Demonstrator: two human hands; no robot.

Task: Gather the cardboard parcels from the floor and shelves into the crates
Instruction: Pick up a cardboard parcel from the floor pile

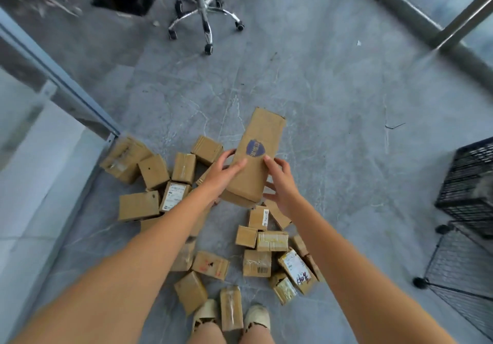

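Item: long flat cardboard parcel (257,156), brown, printed with a blue shield emblem, held lengthwise and tilted away from the person, its far end raised above the floor. Left hand (222,171): fingers spread and laid over the parcel's near left edge, thumb side hidden behind the box, so a curl round the edge looks likely but is not plain. Right hand (280,183): fingers loosely bent against the parcel's right edge and lower corner, steadying it; whether it truly grips cannot be told. The two-sided hold suits a box too long for one hand, and reads as a lift clear of the heap. Beneath the near end sits a second flat parcel (236,199), touching or just under it. Remaining stock: a scatter of small cardboard parcels (138,205) on the floor, one cluster to the left by the wall, another (272,241) to the right near the feet, several taped, some bearing white shipping labels, lying at all angles as if tipped out. One narrow taped parcel (231,309) lies between the person's light shoes (256,317). Destination: black wire crate (469,183) at the right edge, with black wire shelf panels (458,263) below it, well apart from the heap. Floor (333,103): grey marbled tile. Room: glass partition with metal framing (66,87) at left, a chrome-based office chair (204,20) at the far side, a further metal frame (437,31) at right. Task judged early; most parcels lie uncollected.
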